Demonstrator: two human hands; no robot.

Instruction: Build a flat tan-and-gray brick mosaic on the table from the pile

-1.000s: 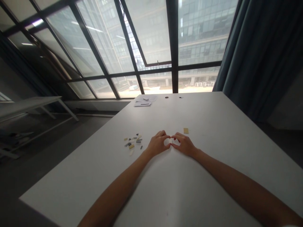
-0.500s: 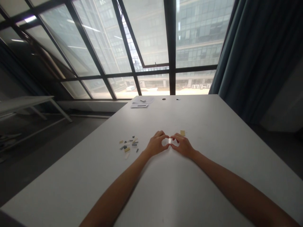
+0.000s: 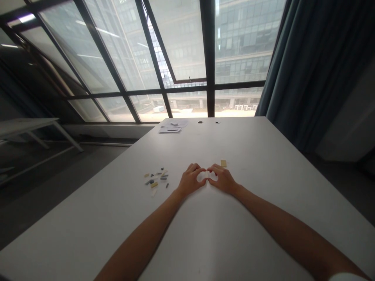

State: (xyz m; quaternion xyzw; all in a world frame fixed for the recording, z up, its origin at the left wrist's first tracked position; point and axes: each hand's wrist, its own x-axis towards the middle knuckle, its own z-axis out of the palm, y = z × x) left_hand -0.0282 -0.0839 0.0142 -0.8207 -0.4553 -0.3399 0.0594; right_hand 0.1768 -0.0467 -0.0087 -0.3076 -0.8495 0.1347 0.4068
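Observation:
My left hand [image 3: 191,180] and my right hand [image 3: 223,178] meet over the middle of the table, thumbs and forefingers curved toward each other. Between their fingertips is a small white toy brick [image 3: 207,174], pinched from both sides; its pale colour blends with the table, so its outline is faint. A flat yellow plate piece [image 3: 223,163] lies just beyond my right hand. Left of my left hand, several loose toy bricks in grey, white and yellow are scattered, among them a yellow brick [image 3: 154,185] and a grey brick [image 3: 167,185].
The white table [image 3: 187,242] stretches to a large window. Papers [image 3: 170,127] with a small object on top lie at its far left corner. Two small dark round spots [image 3: 200,122] are near the far edge. A blue curtain [image 3: 288,78] hangs at right; another table [image 3: 29,124] stands left.
The view has shifted slightly, moving everything a little left in the picture. My hands keep their pinch, and the white brick's studs show less clearly than before.

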